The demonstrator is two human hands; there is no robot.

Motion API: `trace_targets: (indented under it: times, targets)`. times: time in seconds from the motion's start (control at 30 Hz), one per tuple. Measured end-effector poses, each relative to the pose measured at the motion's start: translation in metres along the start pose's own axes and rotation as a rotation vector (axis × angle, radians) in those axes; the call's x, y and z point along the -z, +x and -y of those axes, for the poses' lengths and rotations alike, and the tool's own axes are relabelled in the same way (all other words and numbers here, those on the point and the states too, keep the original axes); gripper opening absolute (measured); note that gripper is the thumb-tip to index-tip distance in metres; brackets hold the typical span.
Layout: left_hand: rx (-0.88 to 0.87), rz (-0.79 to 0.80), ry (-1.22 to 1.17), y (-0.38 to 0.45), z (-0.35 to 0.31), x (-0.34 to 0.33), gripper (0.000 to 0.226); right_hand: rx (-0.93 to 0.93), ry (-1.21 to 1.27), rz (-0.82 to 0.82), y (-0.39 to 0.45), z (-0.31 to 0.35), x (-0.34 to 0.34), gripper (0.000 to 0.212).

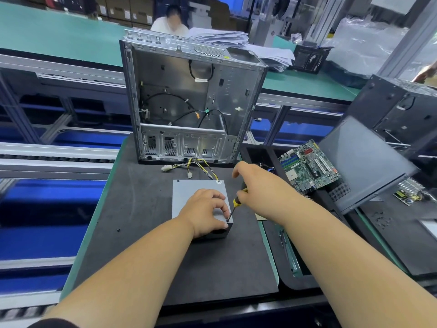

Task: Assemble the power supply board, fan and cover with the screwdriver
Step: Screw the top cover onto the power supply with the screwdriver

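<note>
Both forearms reach in from the near edge. The left hand (205, 213) lies on the near right corner of the power supply box (189, 197), its fingers curled over the grey cover, thumb down the front edge, steadying it. The right hand (254, 183) comes in from the right and grasps the handle of the screwdriver (233, 208) — the yellow-and-black handle is mostly hidden in the fist, and the thin shaft slants down to the corner of the cover beside the left fingertips.

One power supply box sits on the dark mat of the surface (146, 233), its wire bundle (191, 166) trailing toward one open computer case (189, 102) standing upright behind it. One green circuit board (309, 169) lies to the right, beside a leaning dark panel (364, 162).

The screw under the tip is too small to make out — whatever is inside the box is covered.
</note>
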State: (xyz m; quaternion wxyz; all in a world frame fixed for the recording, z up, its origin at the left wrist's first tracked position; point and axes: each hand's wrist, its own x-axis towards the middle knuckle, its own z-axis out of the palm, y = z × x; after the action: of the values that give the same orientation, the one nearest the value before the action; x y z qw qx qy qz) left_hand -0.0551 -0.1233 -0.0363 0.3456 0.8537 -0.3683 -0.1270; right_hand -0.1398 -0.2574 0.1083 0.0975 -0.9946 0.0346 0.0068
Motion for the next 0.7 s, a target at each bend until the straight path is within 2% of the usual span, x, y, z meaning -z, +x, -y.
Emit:
trace_targets:
  times: [0.2, 0.4, 0.53, 0.7]
  targets:
    - [-0.004, 0.003, 0.001, -0.001, 0.0, 0.0, 0.02, 0.005, -0.264, -0.063, 0.0, 0.002, -0.007, 0.029]
    - [-0.003, -0.004, 0.006, 0.0, 0.001, 0.0, 0.019, 0.024, -0.096, 0.047, -0.002, 0.004, 0.002, 0.026]
    - [-0.002, -0.001, 0.003, 0.0, 0.001, 0.0, 0.019, -0.014, -0.106, 0.006, -0.002, 0.001, 0.004, 0.013]
    - [-0.009, -0.004, 0.005, -0.001, 0.001, -0.001, 0.019, -0.117, -0.25, -0.005, 0.005, -0.001, 0.0, 0.038]
